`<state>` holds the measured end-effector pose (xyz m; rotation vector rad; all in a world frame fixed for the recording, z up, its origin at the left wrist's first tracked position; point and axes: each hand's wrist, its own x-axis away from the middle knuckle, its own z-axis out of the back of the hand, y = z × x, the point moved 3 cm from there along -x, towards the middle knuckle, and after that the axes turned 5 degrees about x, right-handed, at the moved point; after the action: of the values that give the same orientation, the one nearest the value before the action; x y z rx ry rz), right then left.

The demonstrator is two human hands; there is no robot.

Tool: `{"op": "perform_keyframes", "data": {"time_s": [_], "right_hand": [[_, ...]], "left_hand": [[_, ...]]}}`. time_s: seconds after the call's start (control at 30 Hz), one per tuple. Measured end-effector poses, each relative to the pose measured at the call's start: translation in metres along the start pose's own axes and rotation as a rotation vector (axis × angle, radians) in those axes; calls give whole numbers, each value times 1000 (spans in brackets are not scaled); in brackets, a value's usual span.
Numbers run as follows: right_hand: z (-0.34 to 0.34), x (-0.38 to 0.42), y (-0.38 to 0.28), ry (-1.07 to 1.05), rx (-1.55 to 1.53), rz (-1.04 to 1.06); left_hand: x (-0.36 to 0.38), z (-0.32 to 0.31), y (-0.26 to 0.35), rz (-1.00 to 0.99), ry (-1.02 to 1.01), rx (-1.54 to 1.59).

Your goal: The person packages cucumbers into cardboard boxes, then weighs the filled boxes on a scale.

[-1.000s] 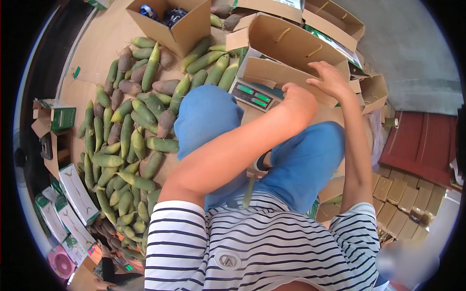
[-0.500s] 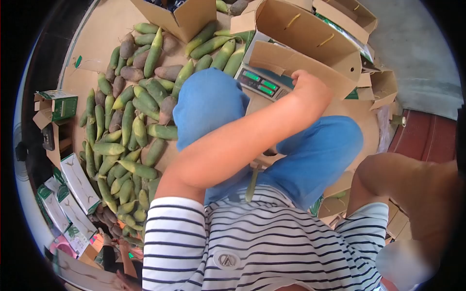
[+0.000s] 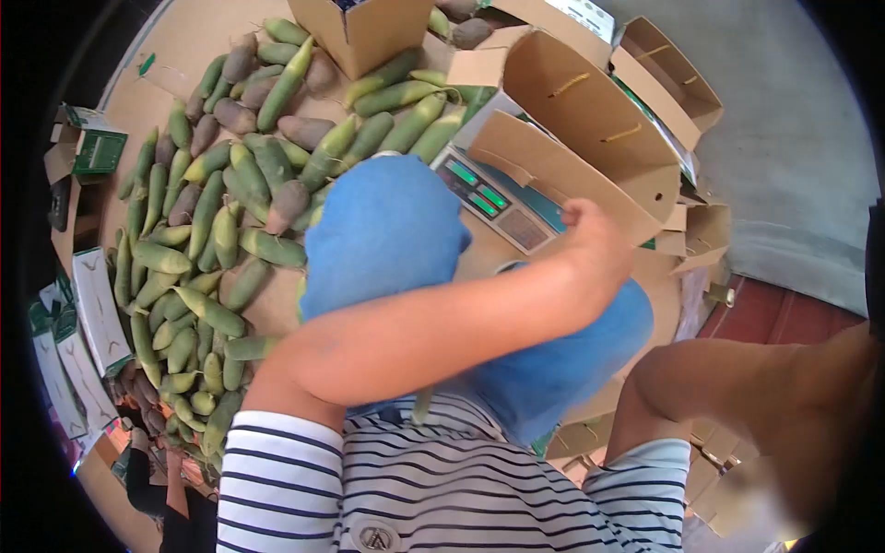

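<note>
My left hand (image 3: 593, 241) reaches across my body from the left, its fingers curled in, beside the front flap of an open cardboard box (image 3: 553, 161). Whether it touches the flap or holds anything is hidden. That box appears to rest on a digital scale (image 3: 527, 228) with lit green displays, just left of my hand. My right arm (image 3: 737, 378) is bent up close to the camera at the right. Its hand is smeared and runs into the dark edge, so its fingers do not show.
Many green radishes (image 3: 223, 235) and darker reddish roots (image 3: 288, 205) lie on the brown floor covering at the left. Another cardboard box (image 3: 369, 37) stands at the top. More open boxes (image 3: 668, 74) line the right. At lower left are white-and-green cartons (image 3: 100, 309) and another person's arm (image 3: 175, 484).
The view has shifted, so the radishes sit further left and the scale shows more fully. My left hand appears slightly lower against the box flap. My right arm stays raised.
</note>
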<state>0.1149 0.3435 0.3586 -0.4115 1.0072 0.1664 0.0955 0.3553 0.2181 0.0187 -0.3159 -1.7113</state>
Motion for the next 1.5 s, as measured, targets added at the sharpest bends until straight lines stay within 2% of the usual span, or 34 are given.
{"op": "perform_keyframes", "data": {"time_s": [0.07, 0.27, 0.33, 0.4, 0.43, 0.47, 0.5, 0.53, 0.6, 0.63, 0.67, 0.73, 0.8, 0.87, 0.93, 1.03, 1.17, 1.27, 1.37, 1.43, 1.5], "right_hand": [[3, 0, 2, 43, 19, 12], [-7, -2, 35, 184, 180, -144], [-16, 7, 83, 136, 249, -350], [-20, 39, 125, -77, 190, -602], [-19, 57, 156, -223, 108, -720], [-22, 76, 170, -406, 143, -734], [-25, 94, 179, -589, 180, -745], [-25, 109, 182, -694, 266, -683], [-25, 133, 186, -915, 441, -553], [-27, 140, 187, -986, 405, -595], [-31, 145, 189, -1058, 368, -636], [-34, 155, 194, -1147, 355, -652], [-37, 165, 202, -1171, 400, -591], [-42, 161, 198, -1210, 439, -589], [-43, 158, 201, -1214, 474, -579], [-44, 162, 208, -1202, 482, -572], [-41, 166, 203, -1195, 520, -595], [-43, 166, 199, -1184, 552, -605], [-42, 170, 199, -1185, 556, -578], [-43, 174, 199, -1191, 555, -535], [-43, 171, 196, -1174, 548, -561]], "left_hand": [[-19, -6, 4, 94, -48, 27], [33, 67, -13, 11, 62, -2], [69, 86, -65, 154, 465, -35], [111, 84, -109, 264, 880, 47], [131, 83, -143, 432, 841, 285], [146, 66, -170, 521, 1003, 49], [164, 37, -196, 717, 877, 88], [177, -12, -225, 820, 808, 29], [204, -125, -268, 961, 460, 15], [217, -174, -279, 1017, 191, 60], [224, -202, -277, 1069, 17, 121], [243, -248, -267, 950, 37, 147], [265, -307, -271, 1022, 67, 163], [265, -318, -268, 1104, 37, 172], [253, -305, -264, 1191, -44, 162], [255, -300, -247, 1102, 86, 64], [278, -283, -211, 1044, 250, 135], [287, -251, -197, 1194, 466, 391], [263, -183, -184, 969, 741, 322], [228, -109, -167, 881, 911, 403], [189, -50, -153, 653, 1153, 442]]}}
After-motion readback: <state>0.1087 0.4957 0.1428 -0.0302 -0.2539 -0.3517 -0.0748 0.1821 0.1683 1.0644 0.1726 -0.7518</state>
